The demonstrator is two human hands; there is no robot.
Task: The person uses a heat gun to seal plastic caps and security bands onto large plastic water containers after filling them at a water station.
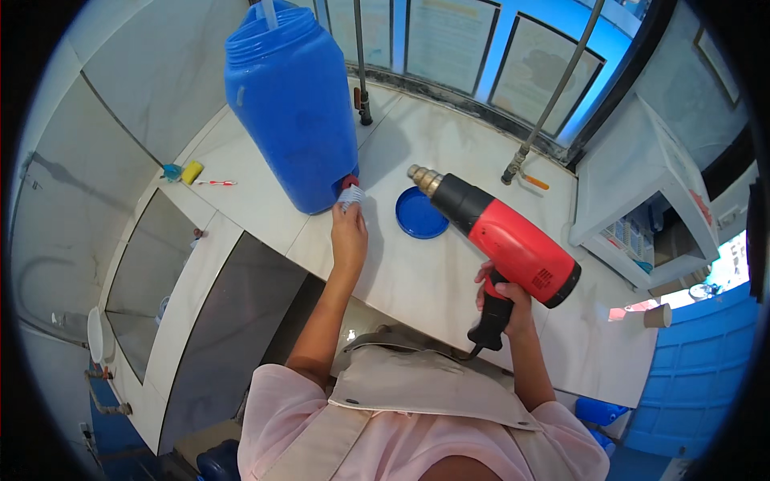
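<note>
A blue plastic water jug (pixel 295 114) stands upright on the counter with its threaded mouth uncovered. My left hand (pixel 350 237) pinches a small white printed sleeve (pixel 351 195) against the red tap (pixel 349 180) low on the jug's side; the fingers partly hide the sleeve. In my right hand (pixel 514 303) is a red and black heat gun (pixel 511 237), gripped by its black handle. Its metal nozzle (pixel 425 180) points up and left, toward the jug, with a gap between them. Under the nozzle a round blue lid (pixel 422 213) lies on the counter.
Two vertical pipes with valves (pixel 365 108) (pixel 516 165) rise behind the counter (pixel 385 288). A white cabinet (pixel 637 198) and a paper cup (pixel 657 315) stand at right. A yellow sponge (pixel 192 172) and a toothbrush (pixel 216 182) lie left, beside a sink basin (pixel 150 264).
</note>
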